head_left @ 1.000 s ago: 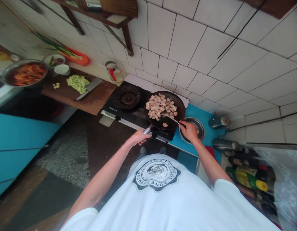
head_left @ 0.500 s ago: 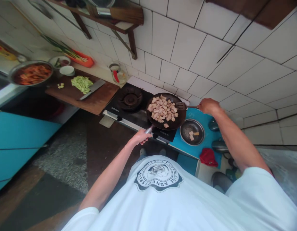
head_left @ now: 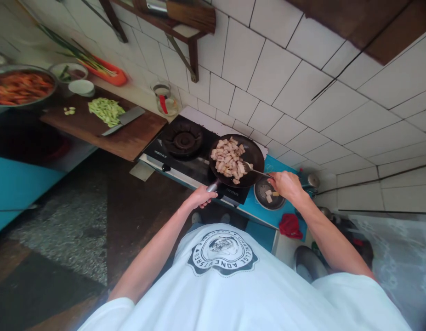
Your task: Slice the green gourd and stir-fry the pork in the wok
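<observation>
A black frying pan (head_left: 256, 154) sits on the right burner of a black gas stove (head_left: 185, 156), filled with several pale meat pieces (head_left: 229, 158). My left hand (head_left: 201, 196) grips the pan's metal handle at the stove's front edge. My right hand (head_left: 286, 185) holds a spatula (head_left: 256, 170) by its handle, its blade inside the pan at the right side of the meat.
A metal bowl (head_left: 264, 195) with a few meat pieces stands on the blue counter right of the stove, a red cloth (head_left: 289, 225) beside it. Left lie a wooden cutting board (head_left: 130, 135) with a cleaver (head_left: 125, 120), chopped greens (head_left: 105, 110), and a bowl of red food (head_left: 18, 87).
My right hand swung from the far right side of the pan back toward me, bringing the spatula blade into the meat. My left hand stayed on the handle. The view shifted left.
</observation>
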Motion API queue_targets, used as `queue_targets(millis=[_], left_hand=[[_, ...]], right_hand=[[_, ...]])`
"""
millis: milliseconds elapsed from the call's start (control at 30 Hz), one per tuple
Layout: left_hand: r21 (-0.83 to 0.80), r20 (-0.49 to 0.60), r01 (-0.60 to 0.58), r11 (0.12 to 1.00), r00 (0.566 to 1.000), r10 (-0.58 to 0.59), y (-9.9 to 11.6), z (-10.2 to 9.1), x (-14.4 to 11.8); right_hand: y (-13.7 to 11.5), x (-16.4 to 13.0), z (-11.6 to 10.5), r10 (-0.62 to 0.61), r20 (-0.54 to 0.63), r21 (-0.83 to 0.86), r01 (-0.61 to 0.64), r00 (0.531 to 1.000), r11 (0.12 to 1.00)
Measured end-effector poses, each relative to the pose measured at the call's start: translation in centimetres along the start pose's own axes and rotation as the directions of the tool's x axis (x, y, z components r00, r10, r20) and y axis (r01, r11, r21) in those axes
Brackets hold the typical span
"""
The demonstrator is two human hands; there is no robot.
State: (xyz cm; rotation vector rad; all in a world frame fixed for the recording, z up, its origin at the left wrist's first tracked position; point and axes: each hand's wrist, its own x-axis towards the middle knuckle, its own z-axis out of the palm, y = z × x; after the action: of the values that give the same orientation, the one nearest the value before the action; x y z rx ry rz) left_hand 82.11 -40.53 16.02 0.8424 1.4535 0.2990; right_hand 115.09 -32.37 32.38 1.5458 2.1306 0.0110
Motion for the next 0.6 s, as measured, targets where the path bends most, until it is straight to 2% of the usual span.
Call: queue_targets(millis=[100, 167, 267, 333, 400, 467, 533, 600], left_hand=[[-0.009, 0.001, -0.008, 1.0, 1.0, 0.008, -0.1, 0.0, 0.0], [-0.014, 0.005, -0.009, 1.0, 1.0, 0.01, -0.1, 0.0, 0.0], [-0.02, 0.002, -0.003, 1.0, 1.0, 0.003, 0.0, 0.1, 0.0], [-0.026, -0.009, -0.005, 1.0, 1.0, 0.005, 0.0, 0.1, 0.0], [-0.036, -0.019, -0.018, 0.999, 1.0, 0.017, -0.1, 0.2, 0.0], [-0.038, -0.027, -0.022, 0.999, 0.999, 0.021, -0.2, 0.2, 0.0], [-0.029, -0.039, -0.011, 1.0, 0.999, 0.01, -0.2, 0.3, -0.1], [-0.023, -0.053, 0.005, 1.0, 0.999, -0.007, -0.1, 0.3, -0.2]], right_hand=[[1.1, -0.8, -1.8, 0.009, -0.032, -0.039, -0.01, 0.999, 0.999], [2.1, 0.3, -3.7, 0.006, -0.071, -0.051, -0.009, 0.997, 0.999], [2.6, 4.0, -6.3, -0.047, -0.185, -0.048, 0.038, 0.982, 0.998], [2.0, 7.2, -7.1, -0.109, -0.237, -0.053, 0.099, 0.965, 0.994], [0.9, 10.1, -6.8, -0.167, -0.23, -0.07, 0.155, 0.959, 0.986], [-0.1, 12.0, -5.7, -0.207, -0.185, -0.092, 0.193, 0.961, 0.977], [-0.3, 12.6, -4.1, -0.226, -0.133, -0.107, 0.213, 0.965, 0.971], [0.4, 11.8, -2.4, -0.229, -0.086, -0.108, 0.219, 0.97, 0.97]])
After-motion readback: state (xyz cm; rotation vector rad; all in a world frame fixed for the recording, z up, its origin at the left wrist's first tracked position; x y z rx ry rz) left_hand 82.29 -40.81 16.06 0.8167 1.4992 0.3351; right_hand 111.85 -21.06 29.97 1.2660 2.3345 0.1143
